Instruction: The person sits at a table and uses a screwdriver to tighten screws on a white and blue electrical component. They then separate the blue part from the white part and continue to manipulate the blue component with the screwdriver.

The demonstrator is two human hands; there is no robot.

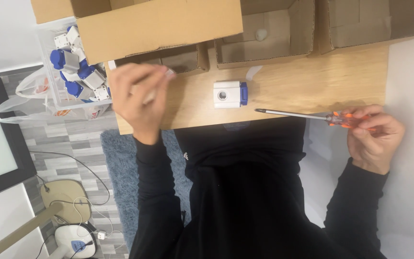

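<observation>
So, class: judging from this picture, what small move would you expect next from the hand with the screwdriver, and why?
Probably swinging the orange-handled screwdriver tip towards the white and blue plastic block. The right hand grips its handle with the shaft already pointing at that block, which lies alone on the wooden table. The left hand is blurred, holding something small.

A light wooden tabletop [307, 86] is carrying a white and blue plug-like block [230, 94] near its front edge, with open cardboard boxes [264, 48] sitting along its far side and a clear bin [49, 62] standing at its left end.
</observation>
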